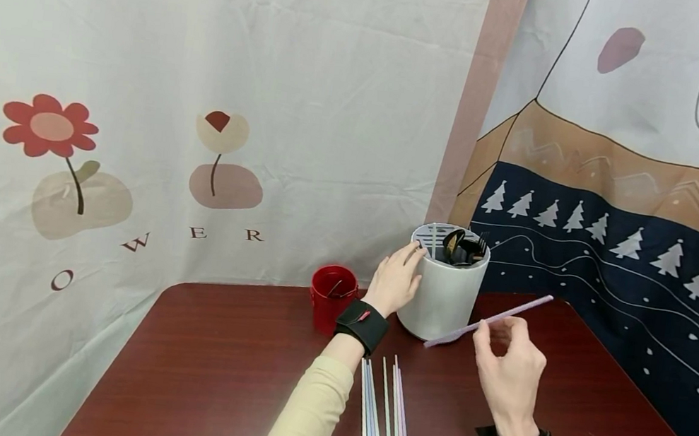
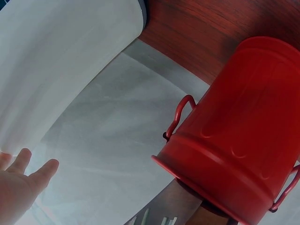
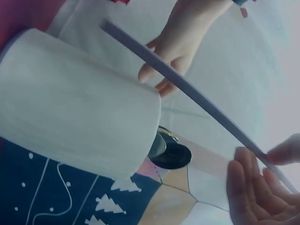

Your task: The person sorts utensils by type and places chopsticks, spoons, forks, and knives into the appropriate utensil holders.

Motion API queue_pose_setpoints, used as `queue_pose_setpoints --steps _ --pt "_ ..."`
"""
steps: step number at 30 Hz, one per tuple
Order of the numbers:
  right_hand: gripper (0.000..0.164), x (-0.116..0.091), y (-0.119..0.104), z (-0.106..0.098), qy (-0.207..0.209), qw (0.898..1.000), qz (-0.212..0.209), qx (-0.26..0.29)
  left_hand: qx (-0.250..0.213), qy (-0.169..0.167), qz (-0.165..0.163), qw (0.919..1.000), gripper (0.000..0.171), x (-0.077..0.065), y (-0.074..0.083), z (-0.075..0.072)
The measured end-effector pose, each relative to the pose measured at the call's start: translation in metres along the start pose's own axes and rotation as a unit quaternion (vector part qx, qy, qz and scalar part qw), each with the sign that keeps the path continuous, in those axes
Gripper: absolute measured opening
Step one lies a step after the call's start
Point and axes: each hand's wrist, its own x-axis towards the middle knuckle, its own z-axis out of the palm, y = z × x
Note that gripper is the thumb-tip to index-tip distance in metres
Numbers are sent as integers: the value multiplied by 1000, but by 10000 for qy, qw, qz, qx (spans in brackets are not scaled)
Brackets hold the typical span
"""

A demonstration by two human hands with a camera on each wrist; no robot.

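A pale purple drinking straw point(image 1: 515, 311) is pinched between the thumb and fingers of my right hand point(image 1: 508, 377), slanting in front of a white cylindrical holder point(image 1: 440, 298). My left hand point(image 1: 392, 283) reaches to the holder's left side, its fairly straight fingertips at the rim. In the right wrist view those left fingers point(image 3: 164, 86) show beside the top edge, partly behind the straw. Dark spoons and forks point(image 1: 464, 250) stand in the holder, with a pale straw at its left side. Below my left wrist, several pastel straws point(image 1: 388, 421) lie spread on the table.
A small red bucket point(image 1: 333, 298) with side handles stands left of the holder, near the back edge of the brown table point(image 1: 211, 374). Printed cloths hang behind, a white one point(image 1: 336, 103) at the left and a dark blue tree-patterned one point(image 1: 575, 263) at the right.
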Motion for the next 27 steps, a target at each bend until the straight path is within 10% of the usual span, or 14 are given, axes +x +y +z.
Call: queue_pose_setpoints --steps 14,27 --pt "20 41 -12 20 1819 9770 -201 1098 90 29 12 10000 47 0 0 2" --pt "18 67 7 59 677 9963 -458 263 102 87 57 9999 48 -1 0 1"
